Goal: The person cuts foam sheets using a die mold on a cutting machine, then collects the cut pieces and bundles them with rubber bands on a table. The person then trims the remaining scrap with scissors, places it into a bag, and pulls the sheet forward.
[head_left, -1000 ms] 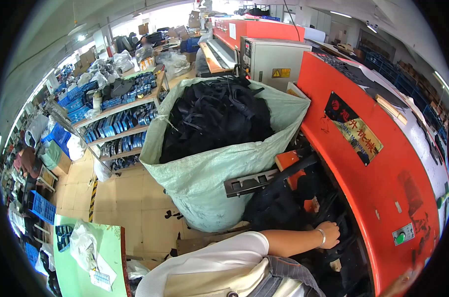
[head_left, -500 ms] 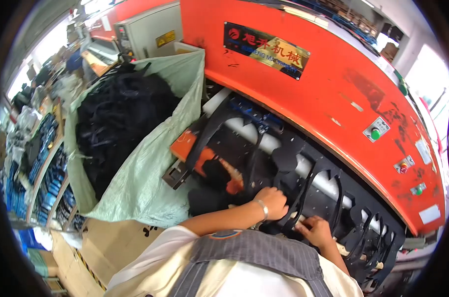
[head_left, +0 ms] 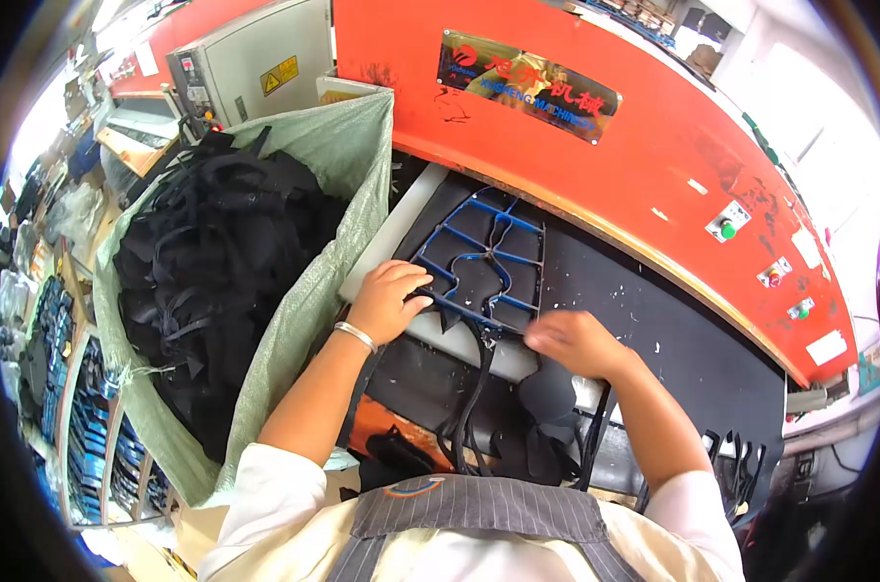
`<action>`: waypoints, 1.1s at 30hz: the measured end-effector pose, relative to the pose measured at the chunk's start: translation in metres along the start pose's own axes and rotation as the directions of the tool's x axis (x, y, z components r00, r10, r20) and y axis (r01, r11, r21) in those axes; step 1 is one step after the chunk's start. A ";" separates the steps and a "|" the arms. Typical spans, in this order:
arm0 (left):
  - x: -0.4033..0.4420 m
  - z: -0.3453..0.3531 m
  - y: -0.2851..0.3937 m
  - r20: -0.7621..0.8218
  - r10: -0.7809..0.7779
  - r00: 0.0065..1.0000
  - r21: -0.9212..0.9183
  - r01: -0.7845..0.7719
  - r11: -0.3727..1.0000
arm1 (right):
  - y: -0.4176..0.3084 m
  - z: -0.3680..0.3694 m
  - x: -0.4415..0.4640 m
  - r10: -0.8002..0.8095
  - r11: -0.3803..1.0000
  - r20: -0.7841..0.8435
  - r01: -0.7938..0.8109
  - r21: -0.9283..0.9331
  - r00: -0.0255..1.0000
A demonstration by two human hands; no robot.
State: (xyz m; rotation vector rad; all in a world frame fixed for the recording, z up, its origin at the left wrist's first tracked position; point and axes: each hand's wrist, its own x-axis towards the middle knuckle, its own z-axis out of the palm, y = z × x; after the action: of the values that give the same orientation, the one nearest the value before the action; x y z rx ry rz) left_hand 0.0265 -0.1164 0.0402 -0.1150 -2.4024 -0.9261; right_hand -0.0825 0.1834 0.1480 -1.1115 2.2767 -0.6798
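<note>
A blue metal frame with curved inner bars (head_left: pixel 483 254) lies on black sheet material (head_left: pixel 643 320) under the red machine's edge. At the frame's lower left corner, my left hand (head_left: pixel 389 299) has its fingers curled over the edge. Beside the lower right corner is my right hand (head_left: pixel 577 343), blurred by motion; its fingertips are smeared. Black cut strips and scraps (head_left: pixel 469 407) hang and lie below the frame, in front of my body.
A big pale green sack (head_left: pixel 294 339) full of black scraps (head_left: pixel 217 252) stands at the left. Behind the work surface rises the red machine (head_left: pixel 653 136) with buttons. A grey control cabinet (head_left: pixel 256 78) and shelves of blue frames (head_left: pixel 96 417) are farther left.
The view has swung right toward the machine. Both hands have moved from the black scraps up to the blue frame, which now shows clearly. Fewer strips cover the sheet.
</note>
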 end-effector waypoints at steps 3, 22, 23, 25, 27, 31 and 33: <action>-0.007 0.012 -0.032 0.087 0.000 0.996 0.078 -0.007 0.997 | -0.011 0.013 0.050 -0.173 0.970 -0.127 0.147 -0.191 0.977; -0.038 0.003 -0.016 0.111 -0.096 0.989 0.030 0.094 0.995 | -0.054 0.022 0.048 -0.471 0.856 -0.376 0.311 -0.414 0.798; -0.036 0.002 -0.015 0.097 -0.093 0.991 0.021 0.092 0.996 | -0.049 0.037 0.038 -0.409 0.858 -0.280 0.262 -0.442 0.868; -0.034 0.003 -0.014 0.088 -0.101 0.991 0.010 0.101 0.995 | -0.018 0.079 0.022 -0.221 0.834 -0.128 0.119 -0.539 0.967; -0.034 0.002 -0.016 0.088 -0.110 0.990 0.015 0.109 0.994 | 0.015 0.113 0.018 -0.321 0.810 -0.282 0.108 -0.577 0.904; -0.029 -0.001 -0.020 0.080 -0.015 0.997 -0.012 0.016 1.000 | 0.025 0.119 0.019 -0.344 0.885 -0.466 0.115 -0.452 0.815; -0.024 -0.002 -0.022 0.146 0.002 0.989 -0.004 -0.002 1.000 | 0.027 0.115 0.019 -0.315 0.920 -0.484 0.137 -0.367 0.816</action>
State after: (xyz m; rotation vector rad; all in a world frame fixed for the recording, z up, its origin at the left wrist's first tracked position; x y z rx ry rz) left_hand 0.0420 -0.1310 0.0153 -0.1928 -2.5340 -0.9514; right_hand -0.0345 0.1582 0.0412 -1.5228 2.8318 -0.8196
